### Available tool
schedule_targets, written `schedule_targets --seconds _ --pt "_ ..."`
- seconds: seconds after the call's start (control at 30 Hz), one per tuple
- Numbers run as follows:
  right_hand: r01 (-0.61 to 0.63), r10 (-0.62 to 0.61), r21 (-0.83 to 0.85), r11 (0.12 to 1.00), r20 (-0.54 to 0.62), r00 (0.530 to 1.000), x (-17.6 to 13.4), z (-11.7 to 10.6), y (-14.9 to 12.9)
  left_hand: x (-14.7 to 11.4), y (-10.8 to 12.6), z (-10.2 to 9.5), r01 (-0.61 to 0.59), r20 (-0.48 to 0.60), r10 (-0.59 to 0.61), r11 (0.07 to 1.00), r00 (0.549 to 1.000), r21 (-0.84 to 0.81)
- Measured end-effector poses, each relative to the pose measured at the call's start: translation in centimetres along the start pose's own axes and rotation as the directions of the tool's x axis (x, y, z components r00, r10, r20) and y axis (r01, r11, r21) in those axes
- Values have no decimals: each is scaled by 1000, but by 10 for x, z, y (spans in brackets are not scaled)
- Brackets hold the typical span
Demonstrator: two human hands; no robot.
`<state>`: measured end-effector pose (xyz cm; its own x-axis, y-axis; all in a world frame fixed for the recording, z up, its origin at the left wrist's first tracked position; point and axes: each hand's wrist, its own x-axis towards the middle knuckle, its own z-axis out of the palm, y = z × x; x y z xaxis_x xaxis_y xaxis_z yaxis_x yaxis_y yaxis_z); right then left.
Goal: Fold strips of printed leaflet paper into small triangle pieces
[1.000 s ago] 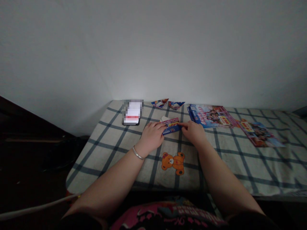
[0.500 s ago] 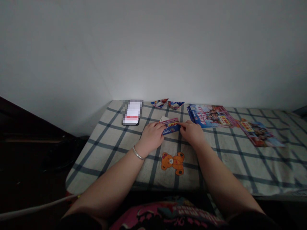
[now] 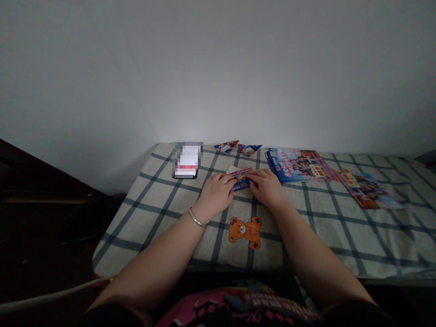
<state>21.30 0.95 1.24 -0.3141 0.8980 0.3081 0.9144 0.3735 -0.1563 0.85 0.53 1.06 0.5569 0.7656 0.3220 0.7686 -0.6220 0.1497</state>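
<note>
Pink-and-blue folded paper [image 3: 241,184] lies on checked cloth [image 3: 160,193]. The left hand [image 3: 215,193], fingers close together, presses one end, maybe to steady it; the right hand [image 3: 268,187] touches the other (can't tell if pinching).

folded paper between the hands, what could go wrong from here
The folded paper might slip or crease crooked if the left hand or right hand presses unevenly. The right hand is close beside the stacked printed sheets and could nudge them.
</note>
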Motion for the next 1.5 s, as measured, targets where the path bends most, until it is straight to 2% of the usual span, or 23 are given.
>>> schedule_targets --seconds 0.1,0.37,0.6,0.83,1.1,1.3,1.5 --pt "59 -60 37 998 36 998 1 5 -5 1 6 -1 20 -10 -20 999 1000 40" --pt "-43 41 20 999 87 995 0 2 -11 -4 15 -7 95 -40 -90 986 995 139" --pt "-77 78 -9 997 106 991 -1 -2 -15 -11 15 -24 126 20 -133 969 991 212" --pt "-83 85 -17 996 90 992 -1 -4 -16 -16 9 -28 133 31 -144 965 989 226" --pt "-96 98 -21 995 70 993 -2 -3 -14 -18 -6 -33 210 35 -217 968 976 141" --pt "-182 186 -111 977 20 982 -4 -5 -13 -12 -3 -33 249 56 -265 948 963 200" --pt "-253 252 -151 956 -28 967 -6 -8 -8 -8 -8 -26 259 53 -273 948 961 182"
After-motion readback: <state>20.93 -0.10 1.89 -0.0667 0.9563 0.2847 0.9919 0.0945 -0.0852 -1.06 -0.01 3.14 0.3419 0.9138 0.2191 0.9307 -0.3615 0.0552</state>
